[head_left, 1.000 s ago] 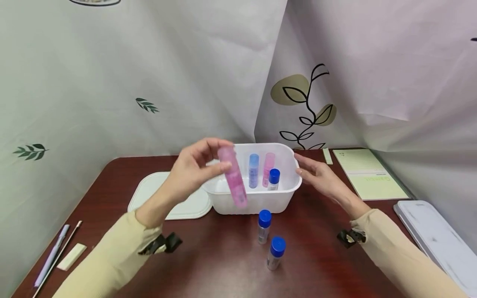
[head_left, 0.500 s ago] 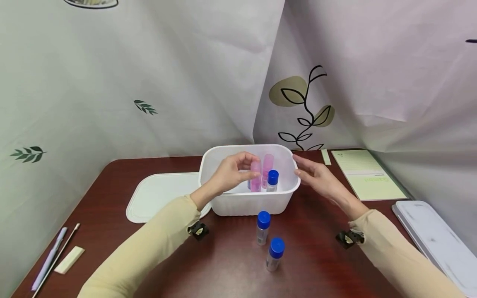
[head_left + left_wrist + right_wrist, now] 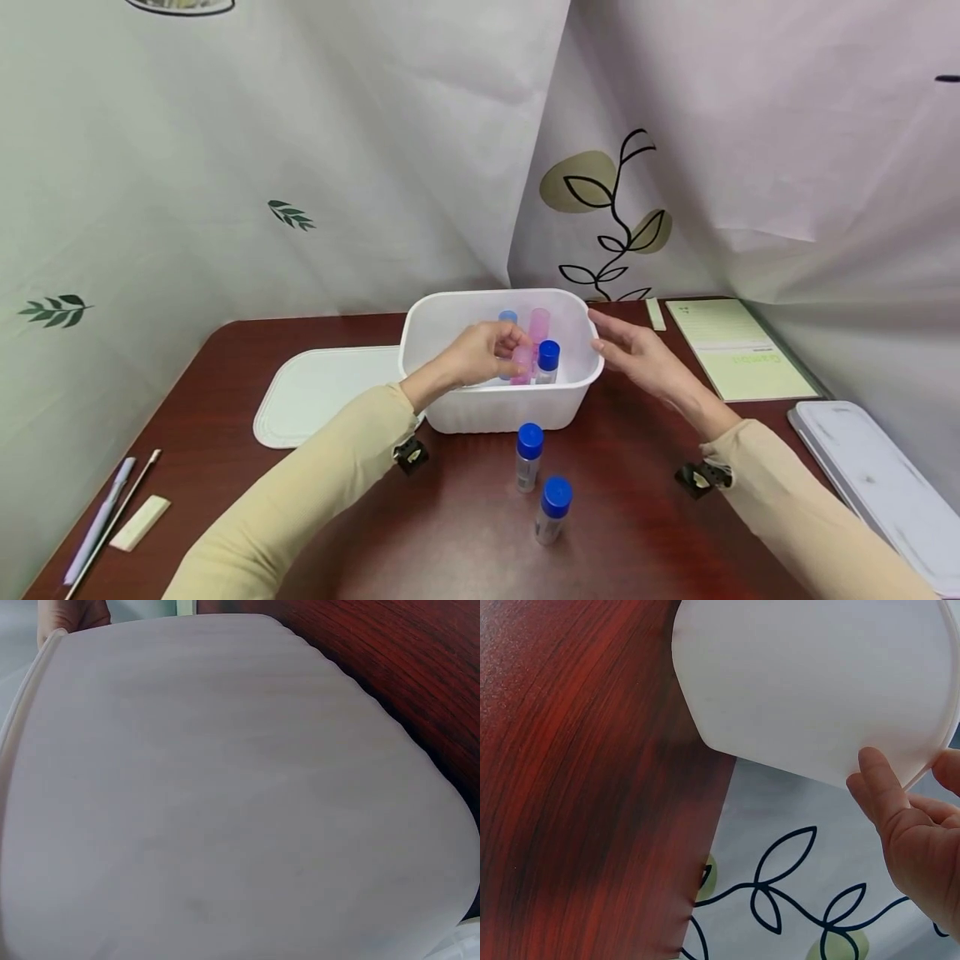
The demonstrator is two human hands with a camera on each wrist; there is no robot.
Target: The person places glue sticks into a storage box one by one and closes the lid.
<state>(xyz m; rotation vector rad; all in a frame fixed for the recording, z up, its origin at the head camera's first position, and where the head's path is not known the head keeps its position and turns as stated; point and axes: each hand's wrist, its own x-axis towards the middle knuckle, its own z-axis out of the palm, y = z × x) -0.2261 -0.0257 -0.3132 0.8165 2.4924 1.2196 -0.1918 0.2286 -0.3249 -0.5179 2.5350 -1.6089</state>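
Dark red wooden table before leaf-printed curtains, carrying white plastic tub beside its flat lid. Left hand inside tub, fingers pinching pink tube among upright tubes. Right hand at tub's right rim, fingers relaxed, thumb touching wall; two blue-capped vials upright just in front.

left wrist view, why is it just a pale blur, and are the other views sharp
Left wrist view: the white tub fills the frame at close range, soft and featureless. Right wrist view: sharper, wood grain of the table and the thumb of the right hand read clearly. Head view: even light, sharp, wide-angle bend at the edges.
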